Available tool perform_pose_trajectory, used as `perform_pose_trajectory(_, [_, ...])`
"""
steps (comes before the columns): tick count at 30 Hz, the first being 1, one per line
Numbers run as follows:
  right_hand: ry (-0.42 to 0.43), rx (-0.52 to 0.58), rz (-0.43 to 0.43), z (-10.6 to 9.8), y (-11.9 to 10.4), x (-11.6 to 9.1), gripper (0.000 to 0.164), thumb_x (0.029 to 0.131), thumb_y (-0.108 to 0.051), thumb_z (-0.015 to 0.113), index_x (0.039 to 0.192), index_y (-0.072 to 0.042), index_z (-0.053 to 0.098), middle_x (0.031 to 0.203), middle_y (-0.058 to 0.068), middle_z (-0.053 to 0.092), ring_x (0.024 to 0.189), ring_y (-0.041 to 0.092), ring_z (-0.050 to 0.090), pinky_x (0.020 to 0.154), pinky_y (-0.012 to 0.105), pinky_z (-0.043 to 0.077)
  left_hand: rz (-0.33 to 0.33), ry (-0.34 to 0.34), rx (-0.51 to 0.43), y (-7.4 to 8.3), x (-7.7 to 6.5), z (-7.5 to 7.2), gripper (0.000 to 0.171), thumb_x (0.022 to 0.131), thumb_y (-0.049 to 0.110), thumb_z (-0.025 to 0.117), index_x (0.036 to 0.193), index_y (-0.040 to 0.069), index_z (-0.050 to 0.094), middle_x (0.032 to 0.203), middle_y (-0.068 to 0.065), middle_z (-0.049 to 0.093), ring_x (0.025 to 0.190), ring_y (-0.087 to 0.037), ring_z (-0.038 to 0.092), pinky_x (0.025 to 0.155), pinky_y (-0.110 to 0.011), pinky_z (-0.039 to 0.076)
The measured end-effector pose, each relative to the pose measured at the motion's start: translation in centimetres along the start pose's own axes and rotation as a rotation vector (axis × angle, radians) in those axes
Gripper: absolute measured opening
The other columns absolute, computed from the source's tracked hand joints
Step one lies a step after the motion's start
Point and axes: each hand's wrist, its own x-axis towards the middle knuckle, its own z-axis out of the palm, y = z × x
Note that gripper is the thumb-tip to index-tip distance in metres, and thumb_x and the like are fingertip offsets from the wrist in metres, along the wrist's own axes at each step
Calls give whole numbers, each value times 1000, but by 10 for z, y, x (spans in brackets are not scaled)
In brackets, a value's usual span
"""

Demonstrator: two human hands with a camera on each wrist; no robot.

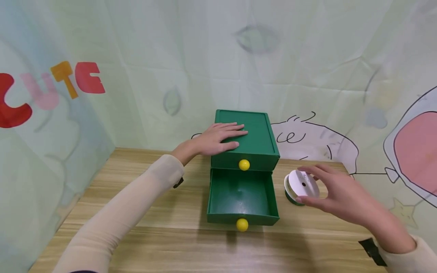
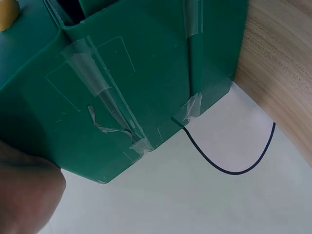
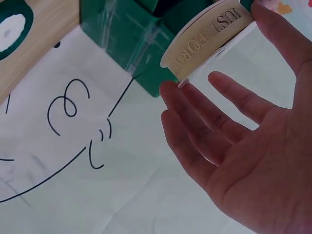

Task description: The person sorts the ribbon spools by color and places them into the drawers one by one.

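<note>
My left hand (image 1: pixel 220 139) lies with spread fingers on the top of a green drawer cabinet (image 1: pixel 256 129); in the left wrist view only part of that hand (image 2: pixel 29 190) shows. The cabinet's lower drawer (image 1: pixel 243 219), with a yellow knob (image 1: pixel 242 225), is pulled out, its green floor visible. The upper drawer, also yellow-knobbed, is closed. To the right of the cabinet, my right hand (image 1: pixel 341 191) pinches a ribbon spool (image 1: pixel 304 184) between thumb and fingertips. Its cream ribbon (image 3: pixel 209 36) carries printed letters. A green ribbon spool (image 3: pixel 13 30) lies on the table below it.
The wooden table (image 1: pixel 164 242) ends at a printed cloth backdrop (image 1: pixel 170 76) behind the cabinet. Clear tape (image 2: pixel 90 68) runs along the cabinet's side.
</note>
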Motion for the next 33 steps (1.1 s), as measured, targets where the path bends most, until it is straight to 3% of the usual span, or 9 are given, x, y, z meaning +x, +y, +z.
perform_pose_trajectory(5, [-1,-10,-31,3,-6,6,74,84,-62,85,143,-22,65,134,8,68,99,24,68,74,41,56,-2,1,-4,0,1,0,58,112,41,48,166,21,40,176,-2,26,165,-26,15,131,-56,7])
perform_pose_trajectory(12, [-35,-13,-27,9,-14,12,71,84,-54,88,143,-23,65,135,11,67,89,17,64,64,29,52,1,3,1,2,3,1,57,112,42,48,165,21,41,176,-1,26,165,-25,16,131,-56,8])
perform_pose_trajectory(22, [-28,-15,-94,19,-23,19,67,84,-55,88,139,-23,67,129,4,69,94,17,65,70,33,55,8,9,1,2,3,3,57,112,42,48,165,22,42,176,-1,27,165,-25,17,131,-56,9])
perform_pose_trajectory(33, [-98,-7,-170,26,-30,27,68,86,-58,84,140,-21,66,129,2,68,96,15,64,73,32,56,1,17,0,4,3,2,57,112,42,48,165,21,42,175,-2,28,165,-26,17,131,-56,8])
